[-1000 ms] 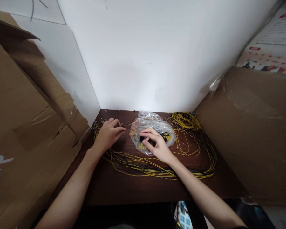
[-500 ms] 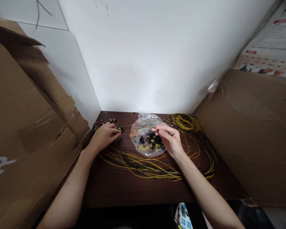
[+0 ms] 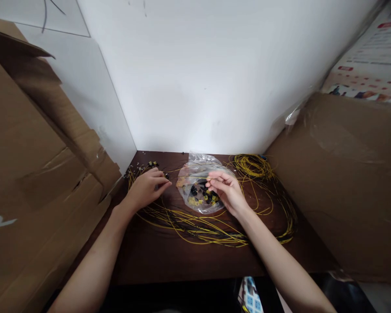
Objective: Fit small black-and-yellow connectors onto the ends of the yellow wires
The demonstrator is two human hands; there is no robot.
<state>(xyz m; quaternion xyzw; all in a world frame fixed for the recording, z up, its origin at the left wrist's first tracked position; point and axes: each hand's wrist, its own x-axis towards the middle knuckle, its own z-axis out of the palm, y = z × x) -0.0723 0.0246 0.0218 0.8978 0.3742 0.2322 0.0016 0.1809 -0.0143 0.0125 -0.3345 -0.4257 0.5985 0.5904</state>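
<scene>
My left hand is above the left part of the table, thumb and fingers brought together in a pinch. What lies between its fingertips is too small to make out. A thin yellow wire stretches across the gap from near those fingertips to my right hand, which pinches it over the right side of a clear plastic bag. Black and yellow connector pieces fill the lower part of the bag. Just behind the left fingertips sits a small black piece.
A bundle of yellow and black wires curves along the front of the dark table. Coiled yellow wire lies back right. Cardboard stands left, another box right, a white wall behind. Small connectors lie back left.
My left hand has shifted slightly to the right and its fingertips have dropped a little. My right hand has moved slightly left, so the gap between the hands is narrower.
</scene>
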